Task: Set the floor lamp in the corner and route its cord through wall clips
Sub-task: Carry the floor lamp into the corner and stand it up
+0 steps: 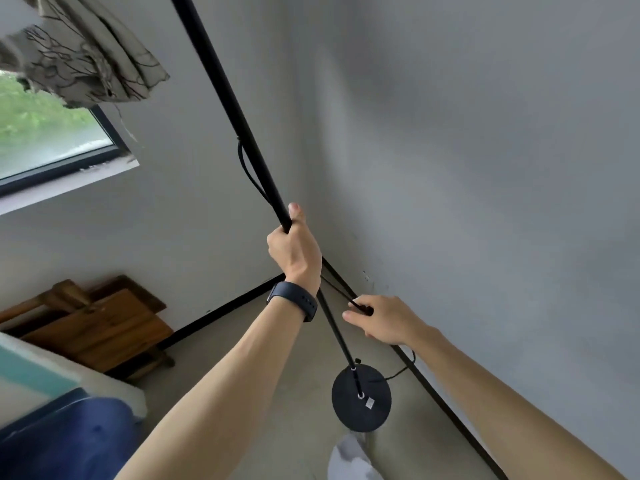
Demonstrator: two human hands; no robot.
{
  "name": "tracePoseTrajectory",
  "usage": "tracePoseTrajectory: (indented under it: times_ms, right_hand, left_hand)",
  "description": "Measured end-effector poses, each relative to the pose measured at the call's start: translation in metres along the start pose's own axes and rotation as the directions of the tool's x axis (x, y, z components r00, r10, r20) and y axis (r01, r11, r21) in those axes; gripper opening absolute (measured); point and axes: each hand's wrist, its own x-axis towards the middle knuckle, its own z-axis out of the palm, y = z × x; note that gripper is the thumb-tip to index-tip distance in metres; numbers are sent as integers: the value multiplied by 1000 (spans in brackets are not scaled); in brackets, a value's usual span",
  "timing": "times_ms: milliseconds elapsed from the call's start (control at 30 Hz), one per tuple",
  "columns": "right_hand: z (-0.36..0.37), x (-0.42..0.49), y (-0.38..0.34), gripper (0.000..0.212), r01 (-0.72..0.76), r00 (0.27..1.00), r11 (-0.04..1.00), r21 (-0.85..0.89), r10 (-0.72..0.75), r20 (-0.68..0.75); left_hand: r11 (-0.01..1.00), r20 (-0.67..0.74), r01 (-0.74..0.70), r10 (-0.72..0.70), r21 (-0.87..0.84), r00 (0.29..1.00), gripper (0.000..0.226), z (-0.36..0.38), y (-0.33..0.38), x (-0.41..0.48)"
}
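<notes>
Grey walls meet in a corner (304, 237), black baseboard along the floor. Far left: a window (52, 143) with a patterned curtain (86, 53) bunched above it, folded wooden furniture (100, 323) against the wall below, something blue (69, 441) at the bottom edge.

Moving right — the lamp pole (221, 81) runs as one long black diagonal from top centre-left down to the round base (346, 407) on the floor, near the right wall and short of the corner. Left hand (294, 254), watch (294, 303) on the wrist, is wrapped fully around the pole about midway, thumb up along it. A loop of cord (247, 171) hangs off the pole just above that grip.

Further right, the right hand (384, 320) sits lower, just beside the pole on its wall side, fingers (353, 315) pinched on the cord or a small black part of it — can't tell which. More cord trails from the base toward the right-hand baseboard.

Judgement: pole axis leans, so the left hand does the steering into the corner, which lies up and left of the base; right hand is the nearer one for feeding cord to the wall. No wall clips visible.
</notes>
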Motion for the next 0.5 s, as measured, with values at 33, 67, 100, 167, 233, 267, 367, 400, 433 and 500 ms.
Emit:
tracePoseTrajectory:
  times_ms: [33, 67, 100, 167, 233, 267, 367, 400, 433, 500]
  right_hand:
    - [1, 25, -1, 57, 2, 1000, 1000, 4, -3, 25]
    - [3, 49, -3, 65, 8, 999, 1000, 15, -9, 49]
    - [7, 72, -6, 67, 22, 998, 999, 32, -24, 65]
    - [12, 112, -13, 54, 52, 997, 995, 81, -56, 50]
    - [12, 150, -20, 35, 67, 998, 992, 110, -67, -3]
    - [11, 168, -24, 31, 74, 997, 992, 106, -71, -31]
    - [10, 226, -26, 25, 91, 992, 994, 63, -85, -88]
    - [11, 245, -27, 23, 90, 991, 995, 43, -86, -104]
    - [13, 265, -25, 22, 97, 988, 995, 28, -93, -120]
    - [17, 304, -20, 26, 93, 986, 996, -11, -93, -140]
  left_hand:
    - [1000, -11, 5, -5, 10, 1000, 57, 11, -4, 19]
    - [1000, -21, 8, -7, 21, 1000, 57, 23, -7, 37]
    - [999, -25, 9, -8, 37, 1000, 57, 34, -10, 55]
    - [998, -27, 16, -15, 62, 1000, 58, 55, -14, 88]
    - [998, -38, 29, -26, 64, 999, 57, 75, -18, 119]
    - [997, -45, 33, -30, 64, 999, 57, 83, -20, 134]
    - [997, -49, 45, -42, 55, 998, 57, 108, -29, 181]
    - [997, -50, 50, -47, 57, 998, 56, 115, -35, 197]
    - [997, -54, 54, -51, 57, 997, 56, 121, -42, 213]
    - [997, -45, 57, -55, 51, 997, 55, 134, -58, 246]
